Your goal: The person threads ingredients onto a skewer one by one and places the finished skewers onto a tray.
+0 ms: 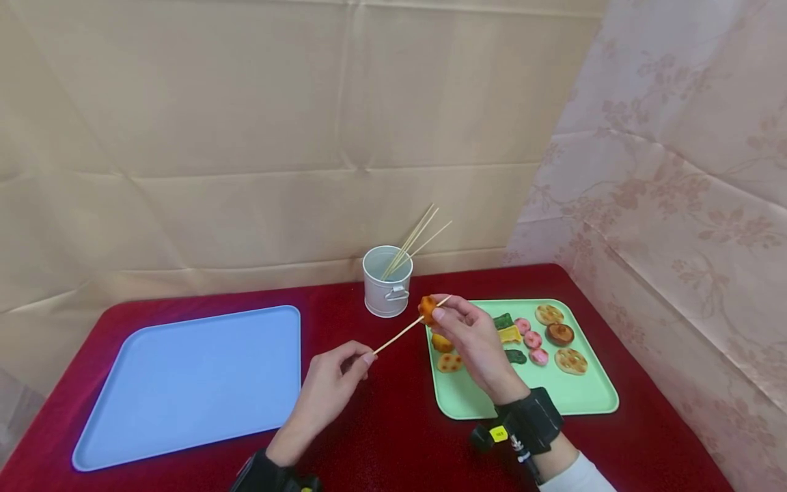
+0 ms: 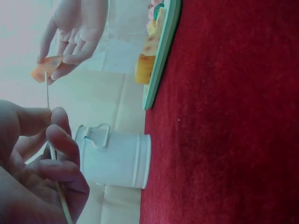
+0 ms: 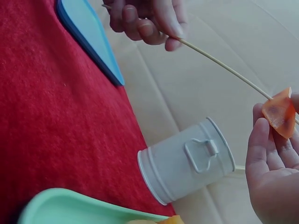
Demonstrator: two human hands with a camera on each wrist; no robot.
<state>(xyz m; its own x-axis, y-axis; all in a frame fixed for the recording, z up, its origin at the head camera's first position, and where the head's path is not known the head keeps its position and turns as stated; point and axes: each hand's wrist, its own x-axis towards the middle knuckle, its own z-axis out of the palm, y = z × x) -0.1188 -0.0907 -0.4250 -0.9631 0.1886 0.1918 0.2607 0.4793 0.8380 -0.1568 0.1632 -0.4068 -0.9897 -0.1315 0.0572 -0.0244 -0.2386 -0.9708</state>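
Between thumb and fingers, my left hand (image 1: 328, 383) pinches a thin wooden skewer (image 1: 399, 336). It slants up to the right, toward my right hand (image 1: 476, 342). That hand grips an orange toy food piece (image 3: 280, 114) by its sides, and the skewer runs through the piece, its tip showing just beyond. In the left wrist view the skewer's lower part (image 2: 63, 200) crosses the left palm. Under the right hand lies a green tray (image 1: 467, 408) holding several toy foods, including pink pieces (image 1: 532, 339) and a yellow piece (image 1: 509, 334); the hand hides part of it.
Behind the hands stands a white metal bucket (image 1: 382, 294) with several skewers (image 1: 410, 244) leaning in it. A blue tray (image 1: 209, 383) lies at the left on the red cloth (image 1: 393, 437). Cloth-covered walls (image 1: 246, 225) rise behind and at the right.
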